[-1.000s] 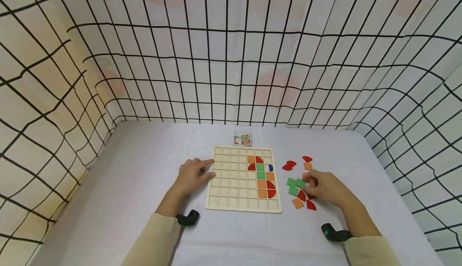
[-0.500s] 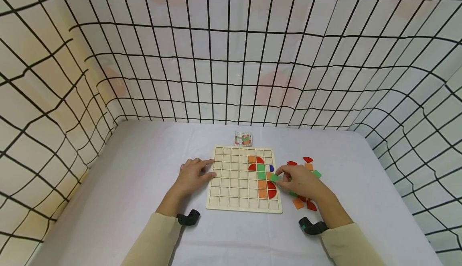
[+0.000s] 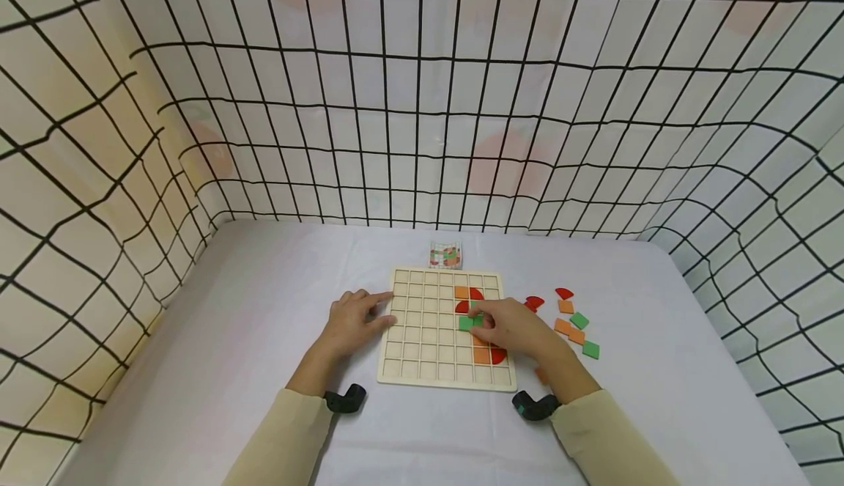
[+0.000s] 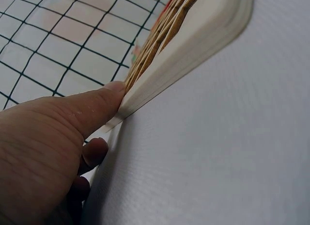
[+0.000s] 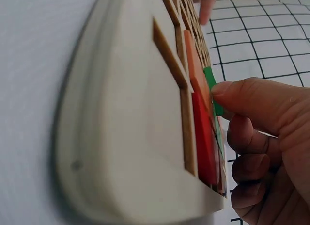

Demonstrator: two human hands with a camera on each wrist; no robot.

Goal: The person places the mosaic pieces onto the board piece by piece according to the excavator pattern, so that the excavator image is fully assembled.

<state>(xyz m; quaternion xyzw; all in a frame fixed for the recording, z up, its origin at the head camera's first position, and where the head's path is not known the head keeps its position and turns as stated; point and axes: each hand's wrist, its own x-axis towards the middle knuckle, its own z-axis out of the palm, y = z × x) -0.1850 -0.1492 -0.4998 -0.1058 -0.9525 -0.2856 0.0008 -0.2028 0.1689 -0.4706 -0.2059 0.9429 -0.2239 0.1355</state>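
Observation:
A pale wooden grid board (image 3: 422, 374) lies on the white cloth, with several coloured tiles in its right-hand columns. My right hand (image 3: 511, 325) pinches a green square tile (image 3: 465, 322) over the board, right of its middle. In the right wrist view, the thumb presses that green tile (image 5: 213, 87) above an orange tile (image 5: 196, 70) and a red piece (image 5: 204, 137) set in the grid. At the board's left edge rests my left hand (image 3: 349, 325), thumb and index finger extended against it. The left wrist view shows its thumb (image 4: 104, 101) touching the board's side.
Loose orange squares (image 3: 565, 306), green squares (image 3: 590, 350) and red wedges (image 3: 563, 293) lie right of the board, some hidden by the right forearm. A small patterned card (image 3: 445, 255) lies beyond the board's far edge. Black wire mesh (image 3: 415, 105) surrounds the table's back and sides.
My right hand has gone from the loose pieces leftward onto the board, carrying a green square tile. The left hand stays at the board's edge.

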